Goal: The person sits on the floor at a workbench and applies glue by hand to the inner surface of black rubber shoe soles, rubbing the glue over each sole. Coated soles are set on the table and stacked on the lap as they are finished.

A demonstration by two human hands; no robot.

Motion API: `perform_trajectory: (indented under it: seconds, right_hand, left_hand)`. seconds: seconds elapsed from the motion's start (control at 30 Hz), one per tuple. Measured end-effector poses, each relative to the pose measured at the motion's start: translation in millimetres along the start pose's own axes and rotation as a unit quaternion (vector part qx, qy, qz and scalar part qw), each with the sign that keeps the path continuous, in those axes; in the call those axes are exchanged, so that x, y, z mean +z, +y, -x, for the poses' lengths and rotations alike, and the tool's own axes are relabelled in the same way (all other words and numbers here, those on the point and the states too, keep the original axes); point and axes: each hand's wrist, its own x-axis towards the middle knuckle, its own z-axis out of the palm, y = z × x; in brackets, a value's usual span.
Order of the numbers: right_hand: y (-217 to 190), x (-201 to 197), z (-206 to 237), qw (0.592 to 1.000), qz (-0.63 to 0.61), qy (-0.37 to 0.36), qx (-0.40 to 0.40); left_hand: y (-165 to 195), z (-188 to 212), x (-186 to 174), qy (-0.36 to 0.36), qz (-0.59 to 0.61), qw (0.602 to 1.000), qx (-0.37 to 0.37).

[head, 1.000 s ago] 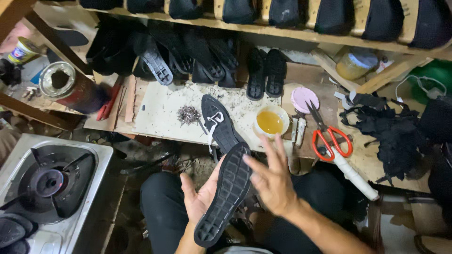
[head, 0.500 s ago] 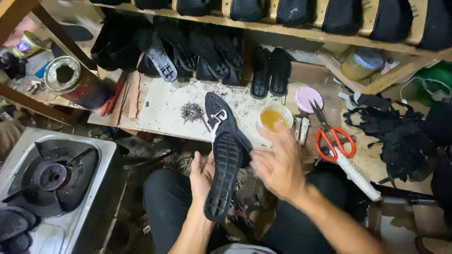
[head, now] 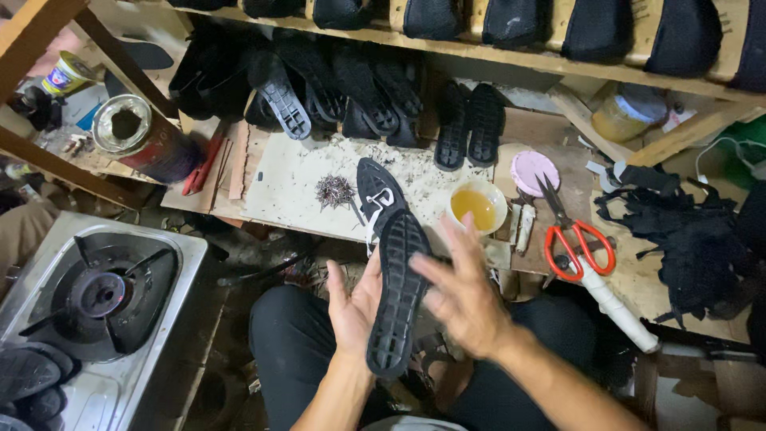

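The left hand (head: 351, 307) was open, palm up, cradling a black shoe sole (head: 397, 303) from the left side; fingers lay along its edge, no real grip, just support. The sole stood tread-side toward the camera, long axis running up and away from the person's lap, toe end pointing at the bench. The right hand (head: 463, 291) was open too, fingers spread & blurred, held just right of the sole, fingertips near its upper right edge; can't tell if it was touching.

Just past the sole's far end lay a black shoe upper w/ white markings (head: 377, 191), flat on a pale work board (head: 295, 175) speckled w/ debris. A heap of small nails (head: 333, 190) sat on that board, left of the upper. Right of the upper: a small white bowl of yellow glue (head: 477, 205), then a round pink lid (head: 535, 172), then red-handled scissors (head: 570, 231) lying on the wooden bench. A pile of black fabric scraps (head: 686, 239) sat at far right.

Behind the board a row of black soles & shoes (head: 351, 96) leaned against the back. Far left: an open metal tin (head: 132, 132) on its side. Lower left: a single-burner gas stove (head: 96, 291), w/ dark soles resting at its near corner
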Motion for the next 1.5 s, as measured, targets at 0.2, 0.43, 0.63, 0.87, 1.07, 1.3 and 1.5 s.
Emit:
perform_trajectory:
  seconds: [0.2,0.43,0.63,0.87,1.07,1.3,1.5]
  right_hand:
    - [-28,6,29,0.997,0.016,-0.045,-0.063]
    - [-45,4,28,0.996,0.015,-0.013,-0.086]
    - [-47,6,21,0.958,-0.166,-0.067,0.225]
    - [3,-18,0,0.749,-0.513,0.052,0.415]
    - [90,-79,-41,0.771,-0.487,0.190,0.363]
    - [172,-105,-103,0.908,-0.087,0.275,0.303]
    - [194,-84,-114,0.889,0.256,0.143,0.351]
  left_hand:
    - [1,-15,-13,-0.062,0.019,0.997,0.035]
    - [5,-27,-12,-0.037,-0.012,0.992,0.120]
    - [-11,-29,0,0.023,-0.227,0.941,0.250]
    - [-9,-22,-8,-0.034,-0.272,0.938,0.211]
    - [5,7,-34,0.007,-0.269,0.945,0.188]
    - [9,41,-71,0.080,-0.262,0.947,0.165]
    - [9,54,-98,0.140,-0.242,0.952,0.128]
